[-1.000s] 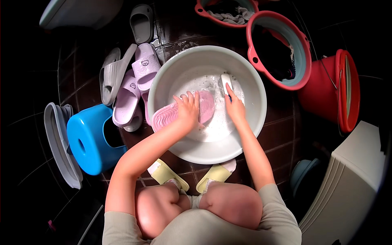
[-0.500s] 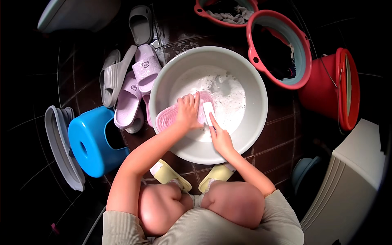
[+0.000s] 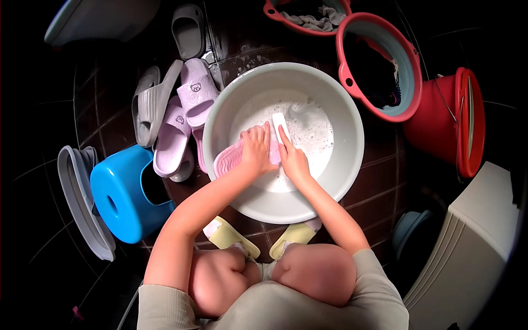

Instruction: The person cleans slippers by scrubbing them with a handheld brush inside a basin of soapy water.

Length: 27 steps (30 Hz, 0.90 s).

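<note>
Pink slipper point(image 3: 234, 158) lies sole-up across near rim of grey basin point(image 3: 352, 165), over suds. Left hand point(image 3: 257, 151) flat, fingers together, pinning it steady. Right hand point(image 3: 294, 159) clamped around white brush point(image 3: 279, 125), bristles down on sole. Lilac slippers point(image 3: 181, 118) wait on floor beside the basin.
</note>
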Each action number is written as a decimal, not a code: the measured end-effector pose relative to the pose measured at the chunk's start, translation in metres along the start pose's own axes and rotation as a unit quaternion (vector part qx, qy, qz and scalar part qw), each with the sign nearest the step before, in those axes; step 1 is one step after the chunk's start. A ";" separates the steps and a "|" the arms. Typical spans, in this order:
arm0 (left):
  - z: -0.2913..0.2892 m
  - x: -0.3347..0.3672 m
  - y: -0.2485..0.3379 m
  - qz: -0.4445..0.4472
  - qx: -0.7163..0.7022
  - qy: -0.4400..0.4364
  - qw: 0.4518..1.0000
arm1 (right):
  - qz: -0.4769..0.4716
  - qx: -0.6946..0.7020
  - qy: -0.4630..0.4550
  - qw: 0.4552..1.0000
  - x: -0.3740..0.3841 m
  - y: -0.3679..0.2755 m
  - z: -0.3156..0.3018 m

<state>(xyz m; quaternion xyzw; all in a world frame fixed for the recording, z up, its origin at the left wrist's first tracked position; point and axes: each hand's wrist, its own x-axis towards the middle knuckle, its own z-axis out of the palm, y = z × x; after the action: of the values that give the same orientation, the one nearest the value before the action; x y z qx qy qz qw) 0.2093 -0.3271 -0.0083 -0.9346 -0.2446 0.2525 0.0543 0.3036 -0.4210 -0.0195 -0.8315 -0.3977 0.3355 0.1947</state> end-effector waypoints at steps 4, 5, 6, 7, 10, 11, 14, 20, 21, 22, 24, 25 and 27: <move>0.008 -0.003 -0.006 -0.010 -0.009 -0.007 1.000 | 0.012 0.062 -0.023 0.998 -0.025 -0.006 0.007; 0.008 -0.005 -0.009 -0.004 -0.006 -0.013 1.000 | 0.012 0.061 -0.024 0.998 -0.041 -0.005 0.009; 0.007 -0.004 -0.010 0.002 -0.004 -0.018 1.000 | -0.016 0.073 -0.034 0.997 -0.055 -0.001 0.011; 0.007 -0.003 -0.011 0.000 -0.005 -0.018 1.000 | -0.044 0.084 -0.044 0.995 -0.060 0.002 0.013; 0.000 -0.002 -0.002 0.000 0.018 0.005 1.000 | -0.014 0.058 -0.015 0.998 -0.012 -0.002 -0.001; -0.001 0.000 -0.002 -0.001 0.019 0.005 1.000 | 0.006 0.040 -0.001 0.999 0.007 -0.006 -0.002; 0.000 0.003 -0.003 0.017 -0.021 -0.060 0.998 | 0.031 0.062 -0.020 0.997 0.000 -0.011 -0.001; -0.001 -0.001 0.001 0.011 0.020 -0.045 0.999 | -0.024 0.067 -0.040 0.997 -0.033 0.008 -0.001; -0.003 0.002 0.002 0.013 0.018 -0.043 0.999 | -0.022 0.065 -0.038 0.997 -0.022 0.004 -0.005; -0.004 0.005 0.002 0.013 0.011 -0.055 0.998 | -0.001 0.059 -0.047 0.997 -0.013 0.000 -0.008; 0.000 0.004 -0.004 0.000 0.016 -0.079 0.997 | 0.024 0.053 -0.053 0.997 -0.016 -0.012 -0.005; 0.002 0.001 -0.005 -0.002 0.017 -0.082 0.997 | 0.023 0.055 -0.056 0.997 -0.030 -0.011 -0.002; 0.002 0.000 -0.009 0.005 0.007 -0.060 0.998 | -0.001 0.074 -0.067 0.995 -0.056 -0.003 0.001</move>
<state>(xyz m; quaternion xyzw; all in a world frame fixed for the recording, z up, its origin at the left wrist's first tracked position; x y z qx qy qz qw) 0.2044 -0.3198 -0.0079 -0.9185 -0.2414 0.3099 0.0447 0.2756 -0.4632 0.0040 -0.7897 -0.3848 0.4192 0.2291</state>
